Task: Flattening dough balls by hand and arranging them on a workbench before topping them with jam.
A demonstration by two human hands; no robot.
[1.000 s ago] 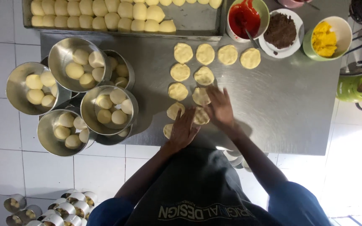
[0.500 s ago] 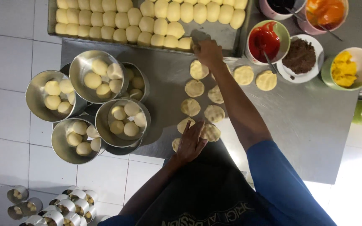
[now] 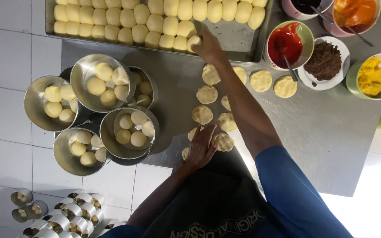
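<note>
Steel worktable (image 3: 331, 132), the landmark for every entry below.

Right hand (image 3: 206, 42): stretched to the table's far edge, inside the baking tray (image 3: 239, 37). Fingers closed around one dough ball (image 3: 194, 42) at the near end of the tray's front row.

Left hand (image 3: 203, 147): at the table's near edge, palm down, fingers spread flat. It presses on a flattened dough round (image 3: 195, 132); nothing is gripped.

Baking tray: along the far edge of the table, packed with rows of pale yellow dough balls (image 3: 155, 22), with bare metal showing at the tray's right end.

Flattened dough discs (image 3: 207, 94): laid out mid-table in rough columns between the two hands, some partly hidden by the right forearm. Two more discs (image 3: 272, 83) lie further right, close to the bowls.

Filling bowls, far right corner of the table: green bowl of red paste (image 3: 286, 44) with a spoon in it; white bowl of dark brown filling (image 3: 325, 61); bowl of yellow filling (image 3: 373, 76); bowl of orange sauce (image 3: 353, 12); one dark-filled bowl (image 3: 305, 5), cropped by the frame.

Round steel pans (image 3: 106, 83): stacked in a cluster at the table's left edge, each holding several dough balls.

Small metal tins (image 3: 62, 213): on the tiled floor below the table's left corner.
</note>
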